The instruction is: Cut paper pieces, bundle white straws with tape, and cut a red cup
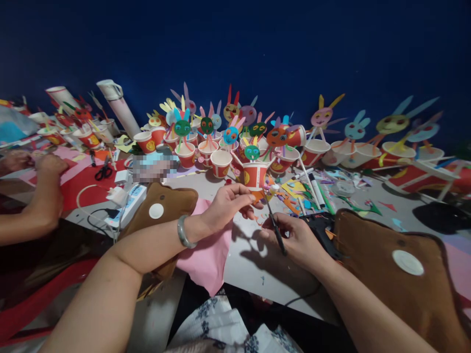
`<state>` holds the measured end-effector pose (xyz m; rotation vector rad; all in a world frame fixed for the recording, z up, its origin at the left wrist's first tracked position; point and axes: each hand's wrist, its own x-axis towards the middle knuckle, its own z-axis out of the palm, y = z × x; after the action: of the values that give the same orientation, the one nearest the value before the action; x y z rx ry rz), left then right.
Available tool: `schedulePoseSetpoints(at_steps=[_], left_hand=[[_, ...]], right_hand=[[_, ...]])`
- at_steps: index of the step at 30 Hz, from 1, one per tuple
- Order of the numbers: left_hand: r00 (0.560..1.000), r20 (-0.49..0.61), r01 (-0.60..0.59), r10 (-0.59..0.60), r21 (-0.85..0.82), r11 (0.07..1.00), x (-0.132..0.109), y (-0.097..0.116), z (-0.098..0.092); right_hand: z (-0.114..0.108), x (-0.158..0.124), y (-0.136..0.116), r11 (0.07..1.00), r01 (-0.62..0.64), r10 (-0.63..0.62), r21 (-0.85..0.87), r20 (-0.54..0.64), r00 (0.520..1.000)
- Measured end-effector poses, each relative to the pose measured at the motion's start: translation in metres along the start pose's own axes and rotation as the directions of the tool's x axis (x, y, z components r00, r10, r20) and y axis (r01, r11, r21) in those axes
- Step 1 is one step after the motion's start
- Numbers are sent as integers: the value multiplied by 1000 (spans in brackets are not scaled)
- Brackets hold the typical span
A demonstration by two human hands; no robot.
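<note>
My left hand (233, 200), with a bangle on its wrist, pinches a small piece of orange paper (258, 195). Closed around dark-handled scissors (278, 235) is my right hand (296, 240); their blades point up to the orange paper, and I cannot tell whether they touch it. Just behind my fingers stands a red and white paper cup (254, 175) topped by a green paper rabbit face (252, 152). Pink paper (211, 255) lies under my left wrist.
Several paper cups with rabbit faces line the back. Brown cushions (397, 264) lie at both sides. A power strip (128, 208), black scissors (104, 169), a marker (317, 190) and paper scraps (292, 189) cover the table (272, 289). Another person's hand (51, 166) rests at left.
</note>
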<state>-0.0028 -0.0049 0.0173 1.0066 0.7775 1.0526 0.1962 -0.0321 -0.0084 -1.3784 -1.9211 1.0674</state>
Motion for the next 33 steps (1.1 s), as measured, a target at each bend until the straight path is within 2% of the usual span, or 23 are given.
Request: schedulePoseSetpoints(at_steps=[6,11,20,29,33], left_hand=[[999,37,28,-31,71,997,-5,3,2],[998,38,51,-54,72,996,-6,4,2],[997,44,64,-67,64,996,-8,7,5],[996,69,51,-55,71,996,-9,7,5],[995,101,11,-16,53,999,-7,4,2]], right_hand=[[-1,0,-7,994,-34,32,104,19,999],[-1,0,-5,988,-55,47,147,60,997],[0,0,-6,978,-73,61,197,66,996],[-2,1,-13,973,-85,73,213,61,995],[-2,0,-16,972,-105,95,210,59,994]])
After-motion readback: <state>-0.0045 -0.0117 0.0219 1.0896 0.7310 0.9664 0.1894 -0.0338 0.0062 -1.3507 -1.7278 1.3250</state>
